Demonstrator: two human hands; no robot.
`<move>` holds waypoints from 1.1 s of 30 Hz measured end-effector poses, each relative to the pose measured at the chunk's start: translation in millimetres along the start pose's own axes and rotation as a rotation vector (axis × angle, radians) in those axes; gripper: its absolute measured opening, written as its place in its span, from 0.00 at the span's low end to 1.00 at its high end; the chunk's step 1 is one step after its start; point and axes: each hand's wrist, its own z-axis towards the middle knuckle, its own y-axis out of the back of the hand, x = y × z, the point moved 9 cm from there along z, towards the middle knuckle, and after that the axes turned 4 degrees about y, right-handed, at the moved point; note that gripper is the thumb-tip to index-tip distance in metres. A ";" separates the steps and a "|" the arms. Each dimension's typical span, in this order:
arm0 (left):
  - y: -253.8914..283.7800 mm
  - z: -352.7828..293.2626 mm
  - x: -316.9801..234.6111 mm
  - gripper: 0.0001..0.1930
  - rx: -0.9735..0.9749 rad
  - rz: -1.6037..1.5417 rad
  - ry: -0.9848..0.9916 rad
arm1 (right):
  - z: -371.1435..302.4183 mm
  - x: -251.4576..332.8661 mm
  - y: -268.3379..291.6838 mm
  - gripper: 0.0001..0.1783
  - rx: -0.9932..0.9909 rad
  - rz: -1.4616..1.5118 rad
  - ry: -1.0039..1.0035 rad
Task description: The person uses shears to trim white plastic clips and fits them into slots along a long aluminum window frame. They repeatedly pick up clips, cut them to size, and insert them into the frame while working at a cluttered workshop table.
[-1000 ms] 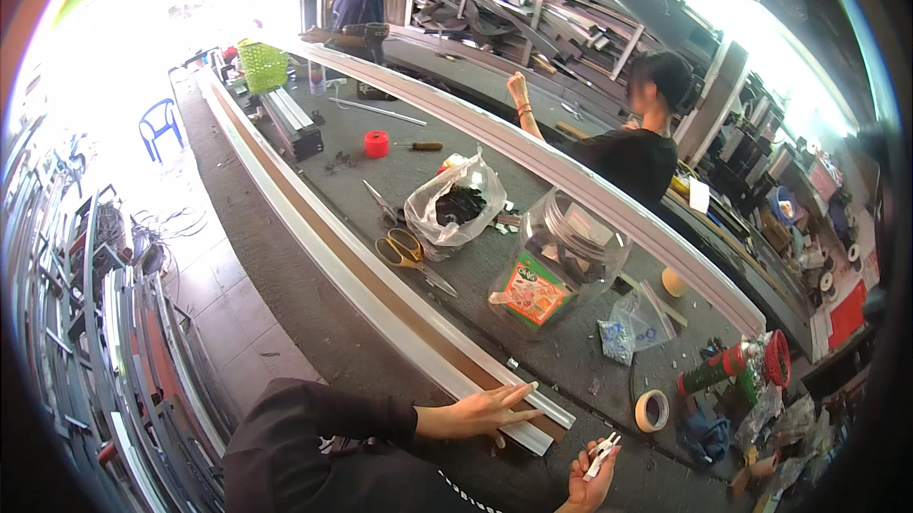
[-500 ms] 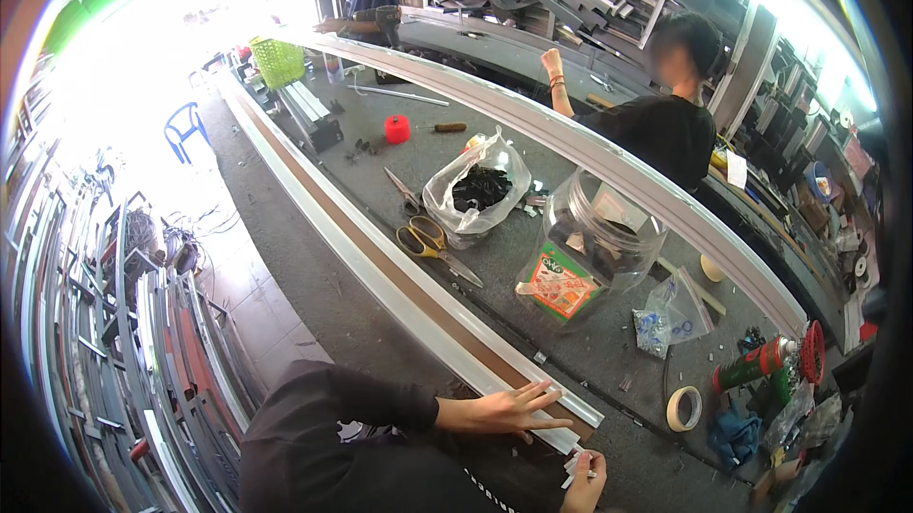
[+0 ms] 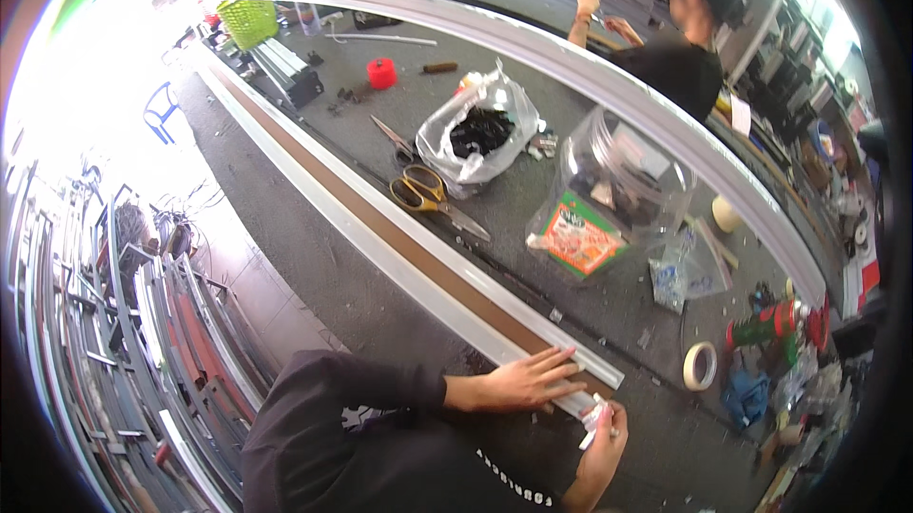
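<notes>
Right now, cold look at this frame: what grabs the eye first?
The long white-and-brown profile running diagonally across the grey workbench, with the left hand flat on its near end and the right hand holding a small white piece beside it. Behind it: yellow-handled scissors, an open plastic bag of dark parts, and a clear jar.

Long aluminium frame profile, white-edged with a brown strip down the middle, lying flat on the grey workbench and running diagonally from the far upper left to the near end at lower right. Near end cut square, pressed under the left hand, fingers spread flat across the brown strip and white lip. Just past that cut end, a small white piece pinched upright in the right hand, touching or nearly touching the profile's end; exact shape too small to tell.
</notes>
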 end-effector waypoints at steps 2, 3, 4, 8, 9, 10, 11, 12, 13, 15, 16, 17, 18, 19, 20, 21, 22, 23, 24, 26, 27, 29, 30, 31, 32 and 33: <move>-0.4 -0.3 1.5 0.47 -0.003 0.017 0.000 | -0.1 3.5 2.4 0.12 -0.020 -0.095 0.047; 3.3 -1.1 0.3 0.48 -0.045 0.085 -0.003 | -1.4 2.0 7.2 0.12 -0.055 -0.059 0.026; 0.6 0.2 2.0 0.49 -0.012 0.161 0.008 | -0.2 -0.9 10.1 0.12 -0.094 0.057 0.011; 2.5 8.8 6.3 0.63 0.043 0.159 0.055 | -1.4 -5.7 16.0 0.13 -0.143 0.160 -0.015; 0.2 11.9 7.0 0.63 0.090 0.210 0.039 | -0.7 -4.7 15.3 0.13 -0.133 0.164 -0.006; 1.5 15.1 9.0 0.64 0.097 0.257 0.026 | 0.2 -4.8 14.6 0.13 -0.128 0.155 -0.010; 1.9 18.5 8.9 0.63 0.104 0.311 -0.003 | 1.6 -4.7 14.7 0.13 -0.126 0.147 -0.015; 2.3 20.5 6.3 0.62 0.099 0.416 -0.068 | 2.4 -4.3 15.3 0.13 -0.132 0.148 -0.018; 3.6 23.0 5.6 0.60 0.083 0.453 -0.112 | 4.4 -3.7 15.9 0.14 -0.125 0.184 -0.021; 6.6 26.8 3.3 0.56 0.037 0.484 -0.197 | 6.1 -2.8 16.5 0.14 -0.083 0.267 -0.039; 5.1 28.1 3.9 0.53 0.051 0.513 -0.214 | 6.3 -1.4 18.8 0.14 -0.070 0.329 -0.037; 5.2 29.6 3.6 0.52 0.048 0.523 -0.233 | 4.8 -1.9 22.9 0.15 -0.061 0.280 -0.059; 7.4 31.3 3.3 0.50 0.026 0.526 -0.241 | 2.6 -3.6 26.8 0.15 -0.053 0.197 -0.084; 7.5 33.5 4.5 0.49 0.036 0.522 -0.232 | 0.1 -5.3 30.6 0.15 -0.028 0.123 -0.115; 6.6 35.2 4.4 0.49 0.054 0.523 -0.242 | -2.9 -10.2 32.5 0.15 -0.005 0.043 -0.158; 7.0 36.9 4.7 0.49 0.067 0.523 -0.244 | -8.5 -22.0 30.8 0.15 0.074 -0.052 -0.284; 6.5 38.7 5.2 0.49 0.090 0.517 -0.248 | -10.2 -20.0 20.0 0.15 0.181 0.059 -0.235; 6.1 40.8 7.8 0.50 0.129 0.461 -0.228 | -12.1 -22.2 14.5 0.14 0.220 0.147 -0.233; 6.1 43.0 9.5 0.51 0.148 0.465 -0.221 | -14.1 -23.8 6.2 0.14 0.275 0.245 -0.223; 10.3 48.0 11.3 0.52 0.128 0.443 -0.206 | -12.2 -30.6 6.4 0.15 0.204 0.393 -0.219; 8.6 48.9 11.7 0.53 0.148 0.482 -0.210 | -11.4 -34.1 6.0 0.15 0.168 0.474 -0.220; 10.0 50.3 11.0 0.54 0.143 0.475 -0.212 | -9.6 -39.3 5.3 0.17 0.136 0.477 -0.219; 10.0 51.0 11.5 0.54 0.152 0.464 -0.206 | -8.5 -38.2 4.1 0.17 0.139 0.494 -0.199; 10.0 51.3 12.0 0.54 0.164 0.461 -0.201 | -6.7 -38.1 3.1 0.17 0.133 0.512 -0.195; 11.4 52.4 12.5 0.54 0.165 0.440 -0.195 | -5.5 -40.2 3.7 0.17 0.099 0.530 -0.223; 13.1 54.0 13.2 0.54 0.167 0.418 -0.190 | -1.6 -33.2 1.7 0.17 0.106 0.602 -0.162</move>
